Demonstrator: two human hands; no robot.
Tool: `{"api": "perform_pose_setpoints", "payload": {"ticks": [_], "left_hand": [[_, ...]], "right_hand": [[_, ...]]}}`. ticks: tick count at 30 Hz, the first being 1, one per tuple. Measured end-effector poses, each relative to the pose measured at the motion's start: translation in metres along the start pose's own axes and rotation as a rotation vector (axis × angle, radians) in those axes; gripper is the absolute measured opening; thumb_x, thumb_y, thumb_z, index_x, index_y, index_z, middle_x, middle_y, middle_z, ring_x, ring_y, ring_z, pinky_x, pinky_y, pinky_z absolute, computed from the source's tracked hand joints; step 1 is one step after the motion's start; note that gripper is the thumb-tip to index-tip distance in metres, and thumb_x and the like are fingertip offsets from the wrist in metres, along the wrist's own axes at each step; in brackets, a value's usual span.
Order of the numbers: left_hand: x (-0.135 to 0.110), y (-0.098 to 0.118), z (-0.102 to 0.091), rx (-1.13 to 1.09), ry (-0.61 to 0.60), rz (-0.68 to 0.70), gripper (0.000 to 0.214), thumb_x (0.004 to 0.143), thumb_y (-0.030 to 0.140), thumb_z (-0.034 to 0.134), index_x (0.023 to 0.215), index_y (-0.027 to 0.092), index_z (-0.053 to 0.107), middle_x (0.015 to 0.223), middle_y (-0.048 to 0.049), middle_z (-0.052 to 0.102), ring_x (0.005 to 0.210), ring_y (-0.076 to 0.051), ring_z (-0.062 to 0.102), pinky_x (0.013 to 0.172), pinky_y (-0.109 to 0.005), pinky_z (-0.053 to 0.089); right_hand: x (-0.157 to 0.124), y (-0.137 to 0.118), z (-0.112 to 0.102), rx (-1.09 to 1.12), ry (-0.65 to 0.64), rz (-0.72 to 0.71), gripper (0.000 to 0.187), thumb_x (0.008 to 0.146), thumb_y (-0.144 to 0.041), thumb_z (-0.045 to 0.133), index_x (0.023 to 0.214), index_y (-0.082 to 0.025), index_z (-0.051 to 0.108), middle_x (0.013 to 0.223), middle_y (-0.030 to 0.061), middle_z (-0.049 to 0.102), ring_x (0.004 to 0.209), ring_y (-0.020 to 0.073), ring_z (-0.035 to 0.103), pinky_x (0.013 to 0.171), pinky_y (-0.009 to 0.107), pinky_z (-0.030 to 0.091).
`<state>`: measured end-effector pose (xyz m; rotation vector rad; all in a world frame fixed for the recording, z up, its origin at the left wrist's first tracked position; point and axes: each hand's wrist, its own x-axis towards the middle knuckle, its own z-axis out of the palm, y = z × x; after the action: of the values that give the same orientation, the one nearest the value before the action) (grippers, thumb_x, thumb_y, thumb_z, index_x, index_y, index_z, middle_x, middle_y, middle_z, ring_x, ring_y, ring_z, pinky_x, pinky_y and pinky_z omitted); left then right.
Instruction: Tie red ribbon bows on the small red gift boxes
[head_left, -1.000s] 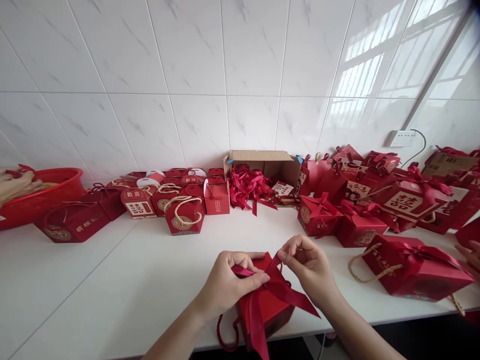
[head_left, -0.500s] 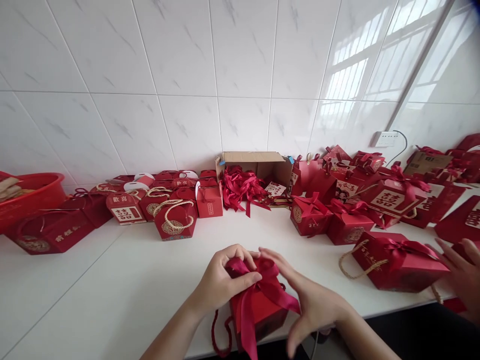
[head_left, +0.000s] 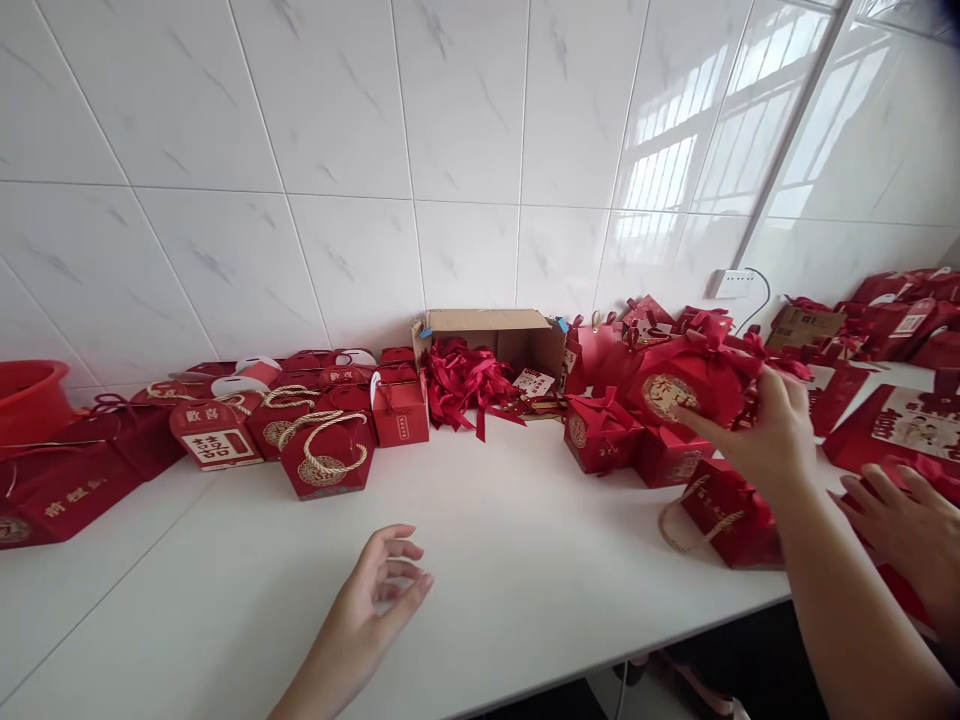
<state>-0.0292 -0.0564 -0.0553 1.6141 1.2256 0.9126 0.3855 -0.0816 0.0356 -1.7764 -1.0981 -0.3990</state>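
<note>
My right hand [head_left: 772, 432] grips a red gift box with a ribbon bow [head_left: 686, 378] and holds it in the air above the pile of red boxes at the right. My left hand [head_left: 379, 593] hovers over the white table [head_left: 480, 540], palm turned inward, fingers loosely spread and holding nothing. Another person's hand [head_left: 911, 530] reaches in at the far right edge, near a red box with a rope handle [head_left: 724, 512].
An open cardboard box [head_left: 517, 335] with red ribbons [head_left: 461, 385] spilling out stands at the wall. Several red gift boxes [head_left: 326, 455] sit in a row at the left, beside a red basin [head_left: 30, 400]. A wall socket [head_left: 731, 284] is at the right.
Both hands were on the ribboned box at the table's near edge. My right hand has carried it up and to the right; my left hand has let go and now hovers with nothing in it.
</note>
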Motion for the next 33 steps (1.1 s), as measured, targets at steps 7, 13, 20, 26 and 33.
{"api": "perform_pose_setpoints", "payload": {"ticks": [7, 13, 20, 26, 33], "left_hand": [[-0.006, -0.013, 0.002, 0.018, -0.003, 0.011, 0.039, 0.08, 0.043, 0.058, 0.111, 0.024, 0.046, 0.11, -0.0094, 0.057, 0.098, -0.023, 0.059, 0.09, -0.042, 0.047], [0.009, 0.008, -0.029, 0.159, 0.251, 0.106, 0.042, 0.076, 0.041, 0.061, 0.112, 0.024, 0.047, 0.12, -0.0101, 0.052, 0.114, -0.027, 0.051, 0.089, -0.042, 0.047], [0.07, 0.028, -0.071, 0.807, 0.737, 0.089, 0.066, 0.069, 0.049, 0.062, 0.123, 0.017, 0.042, 0.122, -0.0185, 0.039, 0.119, -0.042, 0.036, 0.09, -0.058, 0.038], [0.099, -0.001, -0.072, 0.931, 0.777, 0.293, 0.066, 0.071, 0.038, 0.062, 0.125, 0.009, 0.036, 0.12, -0.0215, 0.041, 0.12, -0.041, 0.035, 0.089, -0.056, 0.041], [0.09, -0.009, -0.082, 0.938, 0.658, 0.437, 0.056, 0.072, 0.037, 0.063, 0.119, 0.012, 0.044, 0.116, -0.0176, 0.046, 0.115, -0.034, 0.043, 0.096, -0.049, 0.042]], "right_hand": [[-0.008, 0.013, 0.018, -0.167, -0.023, 0.036, 0.106, 0.064, -0.061, 0.068, 0.146, -0.017, 0.016, 0.149, 0.0266, 0.008, 0.134, 0.0524, 0.008, 0.098, 0.07, 0.021], [-0.071, -0.034, 0.028, 0.111, 0.174, -0.45, 0.076, 0.077, -0.033, 0.067, 0.142, -0.027, 0.029, 0.149, 0.0124, 0.021, 0.137, 0.0352, 0.022, 0.108, 0.056, 0.027], [-0.127, -0.072, 0.078, 0.19, -0.579, -0.589, 0.07, 0.088, -0.027, 0.047, 0.146, -0.027, 0.007, 0.153, 0.011, 0.012, 0.14, 0.0275, 0.018, 0.104, 0.046, 0.038], [-0.123, -0.112, 0.11, -0.054, -1.061, -0.626, 0.077, 0.083, -0.028, 0.052, 0.148, -0.024, 0.009, 0.156, 0.0088, -0.009, 0.141, 0.032, -0.006, 0.099, 0.044, 0.042], [-0.074, -0.16, 0.118, 0.044, -1.199, -0.664, 0.072, 0.082, -0.05, 0.051, 0.145, -0.024, 0.027, 0.155, 0.01, 0.013, 0.141, 0.0336, 0.007, 0.105, 0.051, 0.033]]}}
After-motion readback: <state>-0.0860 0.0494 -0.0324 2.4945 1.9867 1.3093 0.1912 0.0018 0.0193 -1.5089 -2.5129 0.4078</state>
